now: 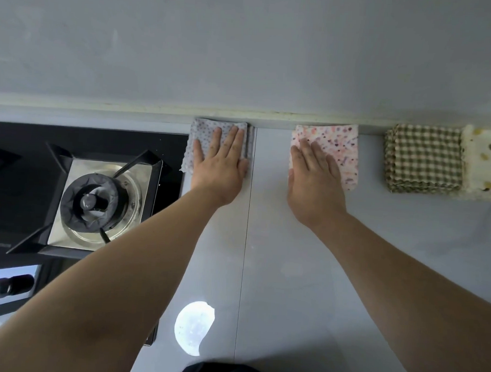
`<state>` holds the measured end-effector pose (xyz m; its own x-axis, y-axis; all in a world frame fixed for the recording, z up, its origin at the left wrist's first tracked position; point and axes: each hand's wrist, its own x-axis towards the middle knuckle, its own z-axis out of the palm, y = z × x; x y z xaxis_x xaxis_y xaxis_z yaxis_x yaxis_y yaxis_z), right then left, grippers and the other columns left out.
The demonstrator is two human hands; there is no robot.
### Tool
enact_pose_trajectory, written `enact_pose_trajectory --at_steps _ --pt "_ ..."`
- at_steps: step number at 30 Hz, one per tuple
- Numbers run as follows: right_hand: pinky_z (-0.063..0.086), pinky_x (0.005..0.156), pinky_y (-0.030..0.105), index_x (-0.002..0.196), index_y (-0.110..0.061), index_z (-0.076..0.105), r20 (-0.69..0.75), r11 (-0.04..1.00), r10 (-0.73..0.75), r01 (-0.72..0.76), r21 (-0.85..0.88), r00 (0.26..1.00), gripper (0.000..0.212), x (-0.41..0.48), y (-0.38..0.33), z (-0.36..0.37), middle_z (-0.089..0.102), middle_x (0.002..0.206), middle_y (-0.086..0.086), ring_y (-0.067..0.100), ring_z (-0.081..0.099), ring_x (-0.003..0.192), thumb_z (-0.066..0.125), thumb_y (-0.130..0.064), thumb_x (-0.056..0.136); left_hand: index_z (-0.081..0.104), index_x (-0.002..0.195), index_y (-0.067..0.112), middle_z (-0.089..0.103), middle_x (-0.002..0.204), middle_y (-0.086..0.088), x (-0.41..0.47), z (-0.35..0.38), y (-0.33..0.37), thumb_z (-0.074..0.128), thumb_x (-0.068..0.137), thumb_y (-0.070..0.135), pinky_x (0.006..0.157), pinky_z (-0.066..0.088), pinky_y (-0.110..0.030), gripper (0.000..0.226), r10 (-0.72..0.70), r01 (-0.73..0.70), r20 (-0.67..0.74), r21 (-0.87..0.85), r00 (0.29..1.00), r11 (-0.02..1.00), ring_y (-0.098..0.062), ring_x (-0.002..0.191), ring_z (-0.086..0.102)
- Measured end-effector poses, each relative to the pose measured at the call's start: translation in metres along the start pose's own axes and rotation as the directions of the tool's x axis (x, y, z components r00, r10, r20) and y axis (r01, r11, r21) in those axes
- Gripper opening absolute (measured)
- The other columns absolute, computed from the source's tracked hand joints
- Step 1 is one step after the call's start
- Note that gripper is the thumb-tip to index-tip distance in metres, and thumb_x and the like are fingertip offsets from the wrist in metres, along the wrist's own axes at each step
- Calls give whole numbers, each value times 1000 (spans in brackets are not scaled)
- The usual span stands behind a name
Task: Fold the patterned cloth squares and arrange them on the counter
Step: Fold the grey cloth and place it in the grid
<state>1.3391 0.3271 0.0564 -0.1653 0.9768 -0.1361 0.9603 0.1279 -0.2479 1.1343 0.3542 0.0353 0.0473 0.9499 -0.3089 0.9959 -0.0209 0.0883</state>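
While flat left hand (220,163) presses grey cloth (204,128), flat right hand (315,176) presses pink cloth (342,146).

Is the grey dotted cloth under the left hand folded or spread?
Folded: the grey cloth shows stacked layer edges along its right side.

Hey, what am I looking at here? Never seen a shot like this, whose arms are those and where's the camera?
There is no machine: a person is working bare-handed, filmed by one camera on their head, looking down. The left hand lies flat on a grey cloth, the right hand flat on a pink cloth; neither grips anything. Both cloths lie on the counter by the wall. Further right sit a checked stack and a cream cloth. A stove is at the left.
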Motion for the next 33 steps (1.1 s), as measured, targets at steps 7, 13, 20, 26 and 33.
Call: enact_pose_trajectory --at_steps 7,13,20,26,33 --pt "3 126 44 160 -10 25 -7 1000 13 -13 9 1000 55 0 0 0 15 169 7 24 6 157 28 -27 108 -15 160 28 -18 167 14 -2 -3 -2 2 104 48 122 -9 -58 62 1 -2 18 11 1000 1000 -18 154 -21" --pt "1 127 46 161 -10 17 20 998 56 -56 -6 998 61 4 11 -8 7 170 6 24 0 157 34 -23 104 -6 162 17 -9 170 3 -5 -9 22 9 106 45 125 -9 -52 64 58 -59 -101 -10 993 998 -20 155 -15" --pt "2 126 45 162 -12 13 34 990 116 -113 -80 993 71 4 41 -25 3 171 4 22 -2 157 45 -15 99 6 163 17 2 170 1 -9 -15 84 21 110 31 127 -2 -40 56 421 -431 -127 -64 898 900 -17 157 -3" --pt "22 119 48 160 -13 23 68 981 181 -175 -80 981 66 -5 62 -24 16 169 2 26 18 153 46 -13 98 1 162 15 -6 170 -1 5 -9 127 28 105 18 127 -3 -37 64 409 -409 14 -28 912 912 -18 156 -12" --pt "25 120 41 162 -11 13 171 989 146 -140 -51 974 67 8 43 -11 6 170 5 30 21 152 42 -20 102 -3 162 14 -10 170 -2 3 -4 114 28 104 18 126 -7 -33 66 329 -330 70 -5 942 944 -17 155 -16"
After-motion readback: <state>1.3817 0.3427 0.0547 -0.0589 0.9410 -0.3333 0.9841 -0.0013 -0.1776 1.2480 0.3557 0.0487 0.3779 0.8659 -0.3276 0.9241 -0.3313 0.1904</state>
